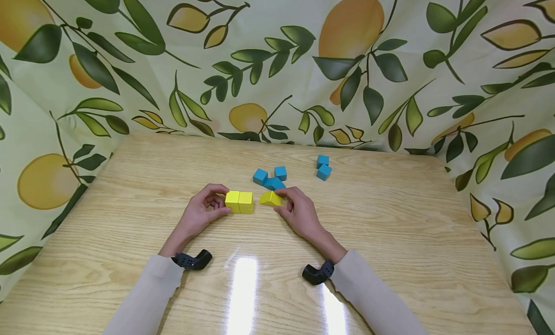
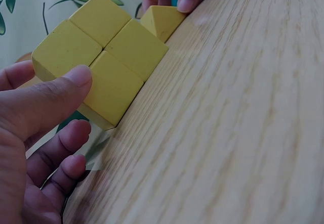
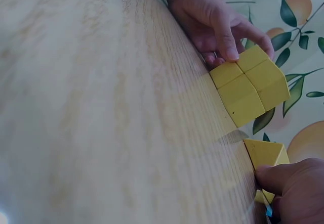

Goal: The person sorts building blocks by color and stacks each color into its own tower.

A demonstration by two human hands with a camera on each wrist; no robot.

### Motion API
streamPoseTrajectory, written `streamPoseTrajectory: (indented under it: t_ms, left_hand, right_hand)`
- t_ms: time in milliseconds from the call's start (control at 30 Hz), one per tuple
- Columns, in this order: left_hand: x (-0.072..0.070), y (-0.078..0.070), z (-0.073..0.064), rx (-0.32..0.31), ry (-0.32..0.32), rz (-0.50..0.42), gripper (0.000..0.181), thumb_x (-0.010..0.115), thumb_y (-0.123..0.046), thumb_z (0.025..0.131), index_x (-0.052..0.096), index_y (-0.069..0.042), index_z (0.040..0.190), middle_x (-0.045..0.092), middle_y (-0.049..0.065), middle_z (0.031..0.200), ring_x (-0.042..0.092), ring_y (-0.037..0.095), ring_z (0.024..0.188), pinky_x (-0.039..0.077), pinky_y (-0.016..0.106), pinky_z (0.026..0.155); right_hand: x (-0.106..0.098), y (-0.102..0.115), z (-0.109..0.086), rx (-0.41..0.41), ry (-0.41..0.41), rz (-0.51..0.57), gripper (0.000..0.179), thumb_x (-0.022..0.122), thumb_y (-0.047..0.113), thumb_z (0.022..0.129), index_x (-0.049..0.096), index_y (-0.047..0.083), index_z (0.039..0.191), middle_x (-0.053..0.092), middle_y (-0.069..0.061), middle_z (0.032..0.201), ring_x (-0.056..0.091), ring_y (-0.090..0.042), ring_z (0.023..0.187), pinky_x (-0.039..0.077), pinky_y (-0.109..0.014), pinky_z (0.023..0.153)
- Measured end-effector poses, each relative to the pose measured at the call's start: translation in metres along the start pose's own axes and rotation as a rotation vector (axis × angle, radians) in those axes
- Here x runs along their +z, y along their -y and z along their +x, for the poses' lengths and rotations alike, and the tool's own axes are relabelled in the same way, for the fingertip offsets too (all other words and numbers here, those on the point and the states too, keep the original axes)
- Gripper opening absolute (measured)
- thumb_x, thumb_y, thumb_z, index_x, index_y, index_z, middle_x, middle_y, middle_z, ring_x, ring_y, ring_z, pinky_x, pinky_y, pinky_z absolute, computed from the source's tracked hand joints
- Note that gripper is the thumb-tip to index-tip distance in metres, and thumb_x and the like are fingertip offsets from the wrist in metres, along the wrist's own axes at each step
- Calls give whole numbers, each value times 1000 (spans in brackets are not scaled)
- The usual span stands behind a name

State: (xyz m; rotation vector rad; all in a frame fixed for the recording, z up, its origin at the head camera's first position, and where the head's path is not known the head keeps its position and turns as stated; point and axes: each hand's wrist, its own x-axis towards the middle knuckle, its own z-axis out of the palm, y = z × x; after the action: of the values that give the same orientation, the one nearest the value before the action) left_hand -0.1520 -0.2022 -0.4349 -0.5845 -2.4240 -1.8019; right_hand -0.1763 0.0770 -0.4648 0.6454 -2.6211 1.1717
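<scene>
Several yellow cubes (image 1: 245,201) stand as a block two wide and two high on the table, their faces meeting in the left wrist view. With thumb and index finger on opposite sides, my left hand (image 1: 203,207) pinches the upper left cube (image 2: 63,44). Its other fingers are bent and hang free of the cubes. To the right of the stack, a small gap apart, a yellow triangular block (image 1: 269,198) sits on the table with its ridge up. My right hand (image 1: 302,215) pinches that block (image 3: 260,153) at its right end, hiding part of it.
Just behind the triangular block lie a blue cube (image 1: 260,177), another blue cube (image 1: 280,173) and blue triangular-looking pieces (image 1: 275,183). Farther right, two blue cubes (image 1: 323,172) touch. A patterned cloth (image 1: 277,84) hangs along the table's back and sides.
</scene>
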Motion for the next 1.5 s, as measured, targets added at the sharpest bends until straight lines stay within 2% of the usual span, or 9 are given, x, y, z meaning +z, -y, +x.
streamPoseTrajectory:
  t_ms: [267,500,800,1033,1267,1500]
  left_hand:
    - [0,-1,1,-25,1,-14,42,72,10,79,56,1,117,57,20,91,52,22,75,44,24,64]
    - [1,0,2,4,10,-1,43,72,10,79,55,2,117,57,21,91,52,22,75,44,24,64]
    - [1,0,0,4,5,-1,43,71,11,79,55,3,117,57,22,90,51,23,74,44,23,64]
    - [0,26,0,-13,-12,-14,45,73,8,79,56,-4,119,58,18,93,52,20,75,44,22,64]
    - [0,3,-1,31,4,-9,42,71,12,79,54,4,117,55,26,91,51,22,74,44,22,64]
    - [0,0,-1,15,6,3,42,71,12,79,54,4,117,56,24,92,51,23,74,44,22,63]
  right_hand:
    - [0,-1,-1,10,-5,0,39,78,13,81,65,10,118,51,-1,82,41,-9,60,35,-25,53]
    - [-1,0,-1,13,-8,8,36,77,13,82,67,10,117,56,-1,88,44,-9,63,38,-25,55]
    - [0,1,-1,-1,-32,53,35,75,9,83,66,6,117,58,-4,96,48,-12,71,42,-24,60]
    - [0,1,-1,6,-56,112,34,72,6,84,65,4,117,59,-9,109,57,-15,80,51,-23,65]
    - [0,0,-1,-6,-73,99,36,72,6,84,64,2,119,60,-11,113,58,-18,85,51,-25,68]
    - [1,0,-1,-7,-72,96,36,70,7,86,63,2,121,59,-10,115,57,-17,87,51,-26,71]
